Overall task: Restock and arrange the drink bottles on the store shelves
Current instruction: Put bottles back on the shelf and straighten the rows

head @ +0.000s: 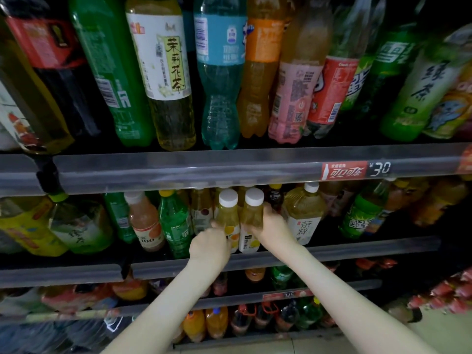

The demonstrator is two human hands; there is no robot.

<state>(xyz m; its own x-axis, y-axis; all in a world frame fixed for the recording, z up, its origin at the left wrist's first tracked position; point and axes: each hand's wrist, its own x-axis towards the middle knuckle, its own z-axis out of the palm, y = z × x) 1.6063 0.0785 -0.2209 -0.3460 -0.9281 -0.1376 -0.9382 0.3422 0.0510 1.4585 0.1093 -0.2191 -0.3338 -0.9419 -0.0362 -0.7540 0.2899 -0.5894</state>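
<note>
On the dark metal middle shelf [344, 250], the left hand [209, 247] grips a white-capped clear plastic bottle of yellow juice [228, 215] and the right hand [272, 226] grips the matching white-capped bottle [252, 213] touching it at 3 o'clock, so a hasty shove could topple the green plastic soda bottle [175, 221] at 9 o'clock.

Single head-worn wide-angle view, facing store shelving head-on, tilted down.

Camera sits close, within reach of the shelves. Both forearms enter from the bottom edge, and the left hand [209, 247] and right hand [274, 226] meet at the white-capped bottles [228, 213] near frame centre. The top shelf rail [178, 167] crosses the middle of the frame. The big bottles [166, 60] above it fill the upper half and splay outward toward the corners. The middle shelf rail [357, 249] slopes slightly. Lower shelves shrink toward the bottom edge, with the floor [434, 335] at lower right. Frame edges are soft and dark.
</note>
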